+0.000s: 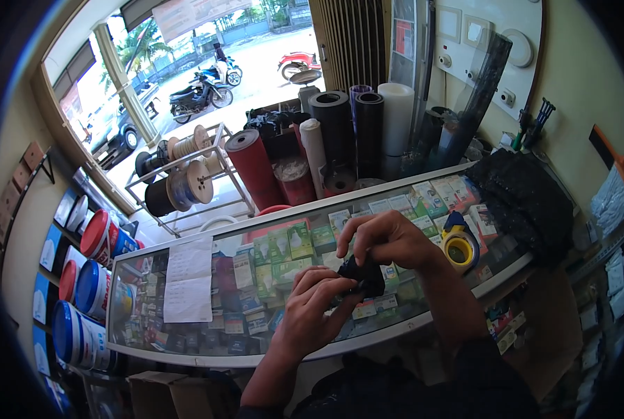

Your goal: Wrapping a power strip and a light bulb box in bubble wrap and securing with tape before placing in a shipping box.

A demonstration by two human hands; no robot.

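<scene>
Above a glass-topped display counter [223,225], both my hands are at a small black plastic bag or bundle [369,277]. My left hand [317,304] pinches its left side between thumb and fingers. Over its top, my right hand [396,238] has bent fingers; whether they grip the black material cannot be told. A tape dispenser with a yellow core [457,249] lies on the glass, right of my right wrist. On the left part of the counter lies a sheet of white paper [189,283] with handwriting. Light bulb boxes [280,246] show through the glass.
A black plastic heap [521,199] covers the counter's right end. Beyond the counter stand upright rolls of sheeting [333,125] and a metal rack [218,194] with cable spools. Paint buckets [95,285] are stacked at the left. Under the near edge is a cardboard box [170,393].
</scene>
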